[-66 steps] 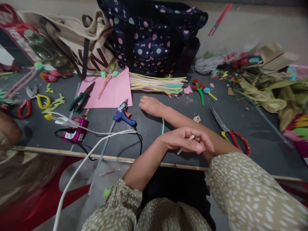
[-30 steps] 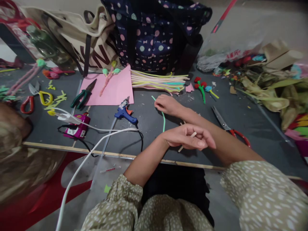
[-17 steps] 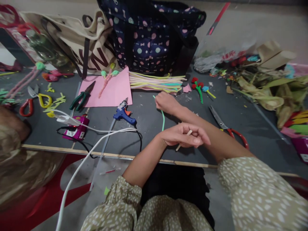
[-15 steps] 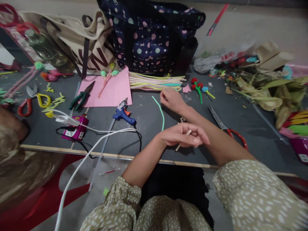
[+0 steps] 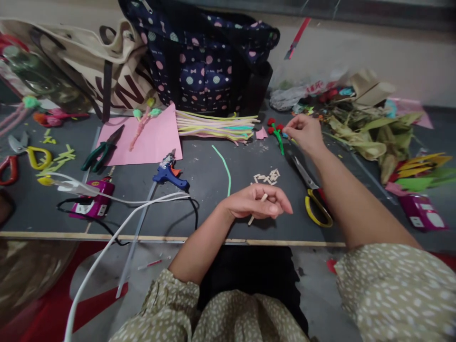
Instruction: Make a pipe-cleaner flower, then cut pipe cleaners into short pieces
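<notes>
Near the table's front edge, my left hand (image 5: 258, 203) is curled round a short pale stick (image 5: 264, 197), whose ends show above and below the fingers. Behind it lies a small pile of cut pale pieces (image 5: 267, 177). My right hand (image 5: 304, 135) is further back, its thumb and index finger pinched over a small blue flower, mostly covered. Just left of the fingertips lies a green stem with red pompom heads (image 5: 277, 134). Scissors with red and yellow handles (image 5: 313, 194) lie below my right wrist. A thin green strip (image 5: 224, 166) curves behind my left wrist.
A blue glue gun (image 5: 171, 173), green pliers (image 5: 101, 151) on pink paper (image 5: 153, 147) and a purple power block (image 5: 94, 199) with cables lie left. Pipe cleaners (image 5: 217, 127) lie before the dark bag (image 5: 203, 61). Dry husks (image 5: 366, 135) lie right.
My right hand has moved right, from beside the pipe cleaners to the small blue flower. My left hand still holds the stick. The view has shifted to the right.
</notes>
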A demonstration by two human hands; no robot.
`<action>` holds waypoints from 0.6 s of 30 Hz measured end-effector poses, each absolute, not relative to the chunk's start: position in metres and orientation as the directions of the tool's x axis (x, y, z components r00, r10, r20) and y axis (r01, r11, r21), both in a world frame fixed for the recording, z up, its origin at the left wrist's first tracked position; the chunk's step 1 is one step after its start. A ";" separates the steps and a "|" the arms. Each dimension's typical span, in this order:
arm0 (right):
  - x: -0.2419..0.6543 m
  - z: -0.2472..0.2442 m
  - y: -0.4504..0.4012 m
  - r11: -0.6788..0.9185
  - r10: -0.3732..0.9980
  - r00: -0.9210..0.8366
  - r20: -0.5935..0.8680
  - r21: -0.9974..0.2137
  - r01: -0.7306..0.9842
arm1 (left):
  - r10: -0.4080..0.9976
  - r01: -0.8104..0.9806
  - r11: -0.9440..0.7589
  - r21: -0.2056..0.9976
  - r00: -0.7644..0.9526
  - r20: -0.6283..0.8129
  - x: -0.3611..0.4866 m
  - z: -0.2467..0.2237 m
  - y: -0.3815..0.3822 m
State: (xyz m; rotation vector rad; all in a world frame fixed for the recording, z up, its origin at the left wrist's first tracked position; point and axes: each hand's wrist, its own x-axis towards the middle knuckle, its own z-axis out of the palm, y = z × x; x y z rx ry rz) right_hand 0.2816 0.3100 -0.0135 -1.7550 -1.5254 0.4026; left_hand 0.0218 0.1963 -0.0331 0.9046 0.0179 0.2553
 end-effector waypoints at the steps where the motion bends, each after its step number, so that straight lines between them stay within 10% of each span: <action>1: 0.280 -0.015 0.312 0.007 0.949 0.217 0.231 -0.700 0.714 | 0.229 -0.210 0.590 0.779 0.969 0.088 0.022 -0.033 0.196; 18: 0.260 -0.059 0.365 0.269 0.958 -0.253 0.138 -0.110 0.957 | 0.264 -0.191 0.567 0.801 0.964 0.042 0.024 -0.034 0.198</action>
